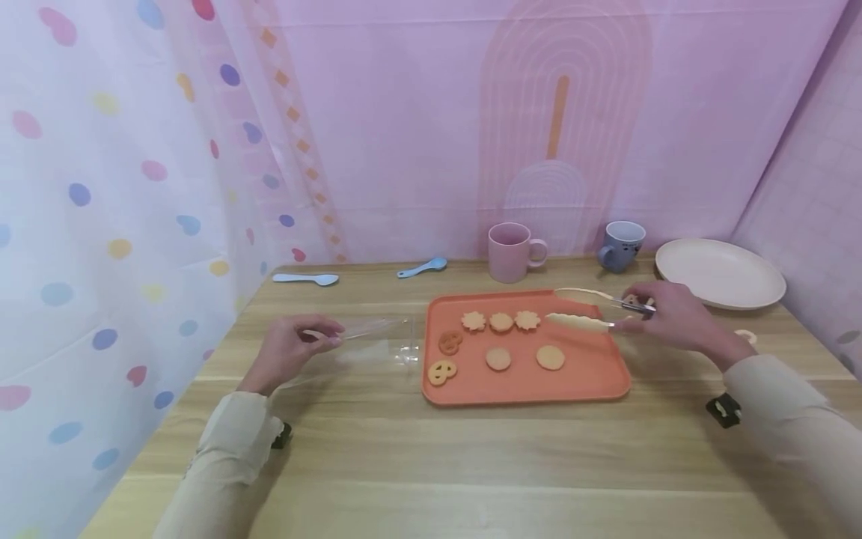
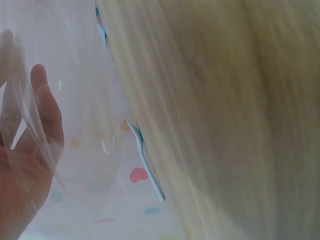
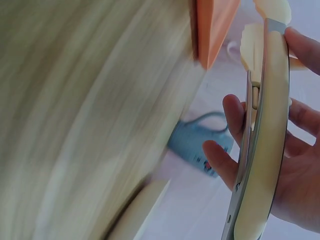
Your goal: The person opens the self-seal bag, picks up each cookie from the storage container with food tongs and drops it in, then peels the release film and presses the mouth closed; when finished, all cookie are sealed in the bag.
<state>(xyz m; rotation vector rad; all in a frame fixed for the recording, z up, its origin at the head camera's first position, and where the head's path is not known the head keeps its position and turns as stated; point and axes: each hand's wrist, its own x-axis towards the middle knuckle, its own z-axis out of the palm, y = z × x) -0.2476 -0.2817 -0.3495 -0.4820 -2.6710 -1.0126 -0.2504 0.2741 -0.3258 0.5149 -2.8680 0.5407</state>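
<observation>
My left hand point(image 1: 288, 350) pinches a clear plastic bag point(image 1: 370, 346) between thumb and fingers, left of the orange tray point(image 1: 532, 388). The bag's far end comes close to the tray's left edge. In my right hand point(image 1: 676, 318) is a pair of cream tongs point(image 3: 265, 135), gripped by the handles. Their tips stand apart over the tray's right part, with nothing between them. On the tray lie two pretzel-shaped cookies point(image 1: 441, 372), two flower-shaped cookies point(image 1: 474, 322) with a scalloped round cookie point(image 1: 501, 323) between them, and two plain round cookies point(image 1: 498, 359).
Along the back stand a pink mug point(image 1: 508, 254), a blue-grey mug point(image 1: 621, 247) and a large cream plate point(image 1: 720, 271). Two light blue spoons point(image 1: 306, 278) lie at the back left. Beside my right wrist shows a pale ring-shaped thing point(image 1: 752, 336). Curtains hang behind the table.
</observation>
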